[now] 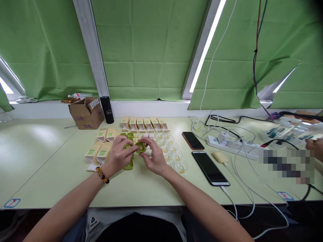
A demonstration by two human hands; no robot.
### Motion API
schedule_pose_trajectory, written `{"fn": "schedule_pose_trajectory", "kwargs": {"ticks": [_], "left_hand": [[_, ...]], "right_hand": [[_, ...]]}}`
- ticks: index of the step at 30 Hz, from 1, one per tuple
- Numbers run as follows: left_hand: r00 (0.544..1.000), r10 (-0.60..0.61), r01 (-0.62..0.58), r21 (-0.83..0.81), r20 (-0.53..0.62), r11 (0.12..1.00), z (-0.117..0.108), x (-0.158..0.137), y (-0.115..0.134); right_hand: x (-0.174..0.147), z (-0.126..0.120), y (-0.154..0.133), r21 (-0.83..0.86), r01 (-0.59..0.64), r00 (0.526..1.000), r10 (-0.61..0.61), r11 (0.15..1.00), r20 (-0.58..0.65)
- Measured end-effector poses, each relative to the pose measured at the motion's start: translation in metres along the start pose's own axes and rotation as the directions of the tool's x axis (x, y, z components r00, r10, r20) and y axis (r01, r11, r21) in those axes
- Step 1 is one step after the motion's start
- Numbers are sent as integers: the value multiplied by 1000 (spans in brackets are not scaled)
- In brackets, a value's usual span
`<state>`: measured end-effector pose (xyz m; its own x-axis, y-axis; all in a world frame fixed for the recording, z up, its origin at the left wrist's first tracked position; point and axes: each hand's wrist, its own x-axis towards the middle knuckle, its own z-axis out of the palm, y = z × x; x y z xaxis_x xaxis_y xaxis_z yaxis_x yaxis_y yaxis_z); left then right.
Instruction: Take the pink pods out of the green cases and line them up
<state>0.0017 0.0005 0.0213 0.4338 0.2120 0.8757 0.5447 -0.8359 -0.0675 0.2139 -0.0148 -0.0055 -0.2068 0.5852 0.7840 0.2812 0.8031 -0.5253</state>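
In front of me, a small square green cup (140,147) is held above the table. My right hand (155,157) grips its right side between thumb and fingers. From the left, my left hand (119,154), with a beaded bracelet at the wrist, has its fingers closed at the cup's rim and inner side. Anything small between those fingertips is hidden. More green cups (129,165) lie in a column below my left fingers, partly covered. Clear plastic cups (181,165) with yellowish bits stand in rows right of my right hand. White cylindrical pieces lie behind it.
Small cream cartons (103,153) stand at left, with a row of cartons (140,125) behind. Farther back are a cardboard box (87,112) and black bottle (107,110). Two phones (210,168), a power strip (232,146) and loose cables occupy the right. Another person's hand (314,146) shows far right.
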Motion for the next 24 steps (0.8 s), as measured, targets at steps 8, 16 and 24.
{"fn": "schedule_pose_trajectory", "kwargs": {"ticks": [8, 16, 24], "left_hand": [[967, 135, -162, 112, 215, 980, -4, 0, -5], [950, 251, -288, 211, 189, 934, -8, 4, 2], [959, 231, -262, 205, 162, 943, -6, 0, 0]], "right_hand": [[-2, -3, 5, 100, -90, 988, 77, 991, 131], [0, -2, 3, 289, -149, 978, 98, 946, 185], [2, -3, 6, 506, -274, 958, 190, 818, 213]]}}
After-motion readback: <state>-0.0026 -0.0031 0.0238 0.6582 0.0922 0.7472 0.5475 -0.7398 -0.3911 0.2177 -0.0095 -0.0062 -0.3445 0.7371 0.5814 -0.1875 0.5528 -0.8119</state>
